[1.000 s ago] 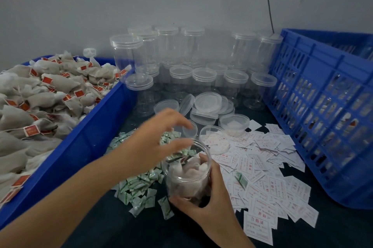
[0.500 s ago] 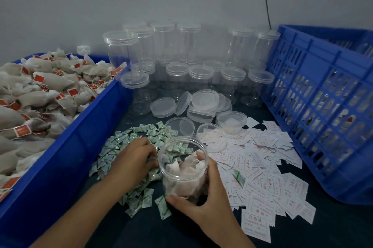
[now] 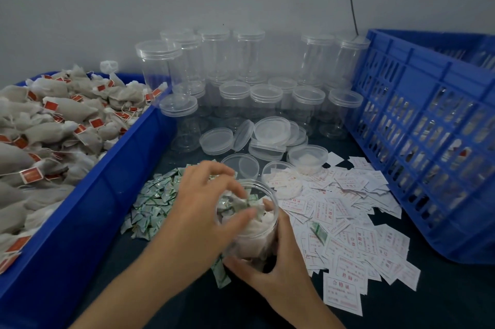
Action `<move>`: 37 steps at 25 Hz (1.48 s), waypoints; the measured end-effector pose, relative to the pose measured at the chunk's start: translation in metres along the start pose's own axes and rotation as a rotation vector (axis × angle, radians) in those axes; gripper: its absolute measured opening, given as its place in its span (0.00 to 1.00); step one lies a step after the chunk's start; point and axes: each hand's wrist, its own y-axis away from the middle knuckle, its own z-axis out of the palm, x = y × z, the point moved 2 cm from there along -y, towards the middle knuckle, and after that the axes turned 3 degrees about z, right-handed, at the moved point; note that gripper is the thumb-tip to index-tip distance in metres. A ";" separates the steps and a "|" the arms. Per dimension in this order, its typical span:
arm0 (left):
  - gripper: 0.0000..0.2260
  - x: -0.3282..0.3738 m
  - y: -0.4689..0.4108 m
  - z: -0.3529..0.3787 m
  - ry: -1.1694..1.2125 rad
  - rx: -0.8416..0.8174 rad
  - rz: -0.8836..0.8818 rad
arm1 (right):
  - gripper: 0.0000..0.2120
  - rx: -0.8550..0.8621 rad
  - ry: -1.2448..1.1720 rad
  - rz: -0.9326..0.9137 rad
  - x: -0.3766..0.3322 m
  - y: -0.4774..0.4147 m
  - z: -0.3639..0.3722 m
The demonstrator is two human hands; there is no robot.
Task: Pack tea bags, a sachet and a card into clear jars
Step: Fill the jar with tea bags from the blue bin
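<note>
Dark table [image 3: 442,288]. A loose spread of white cards [image 3: 348,221] lies just right of an upright clear jar [image 3: 254,237]. The right hand [image 3: 281,269] grips the jar's side. The left hand [image 3: 198,208], directly over the open mouth, pinches a green sachet [image 3: 235,205].

Packing workshop: blue crates [image 3: 428,119], stacked jars [image 3: 235,99]
</note>
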 end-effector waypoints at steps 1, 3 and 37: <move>0.19 0.000 0.004 0.009 0.011 -0.058 -0.019 | 0.51 -0.024 0.004 0.021 -0.003 0.003 -0.001; 0.35 -0.005 0.012 0.023 0.174 -0.078 -0.078 | 0.52 0.002 0.096 0.021 -0.017 0.004 -0.012; 0.40 -0.046 0.033 0.090 0.665 0.344 -0.002 | 0.08 -0.010 0.668 -0.188 -0.101 -0.035 -0.031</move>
